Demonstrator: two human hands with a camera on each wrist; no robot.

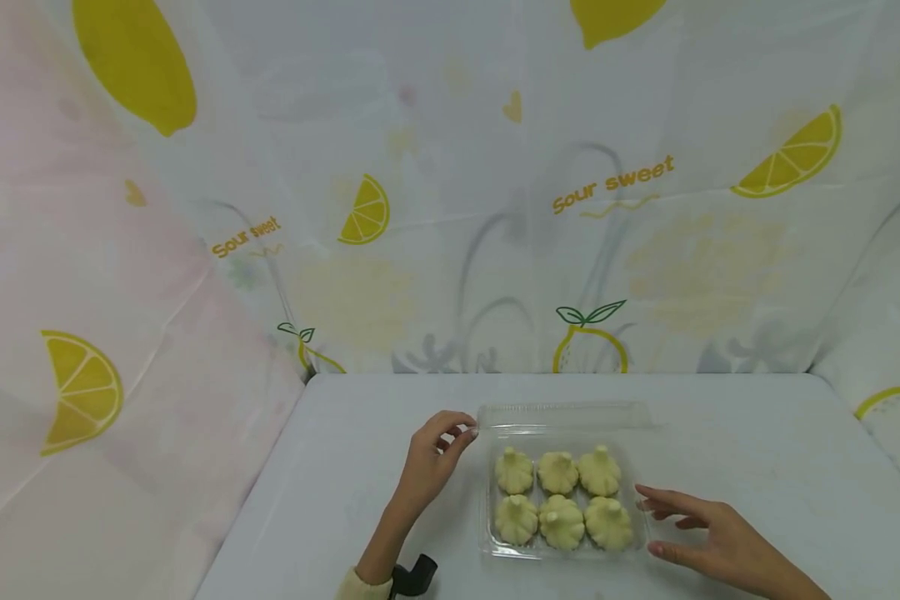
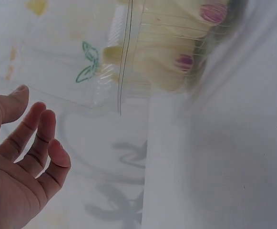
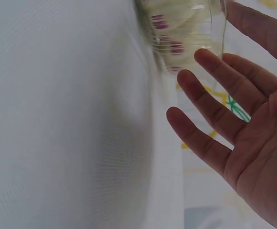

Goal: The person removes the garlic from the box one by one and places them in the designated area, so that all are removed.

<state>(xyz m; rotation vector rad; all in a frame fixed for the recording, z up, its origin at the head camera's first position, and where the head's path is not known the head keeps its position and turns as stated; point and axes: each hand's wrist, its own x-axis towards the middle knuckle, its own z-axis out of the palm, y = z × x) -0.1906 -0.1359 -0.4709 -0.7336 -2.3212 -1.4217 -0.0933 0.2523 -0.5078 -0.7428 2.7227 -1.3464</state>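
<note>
Flanking a clear box [image 1: 570,437] of six pale bulbs [image 1: 562,523] at five o'clock in the head view, with left hand [image 1: 429,458] at ten o'clock by the lid [image 1: 562,415] corner — cannot tell whether pinching — with right hand [image 1: 708,529] spread at four o'clock.

In the left wrist view the left hand [image 2: 16,176] is cut off by the left edge, the clear container [image 2: 128,57] by the top; its garlic-like pieces [image 2: 169,59] blur behind ridged plastic. The right wrist view crops the right hand [image 3: 260,138]. From the head, whether the left fingertips touch the lid [image 1: 562,416] cannot be told; the sleeve [image 1: 363,587] runs out of frame.
</note>
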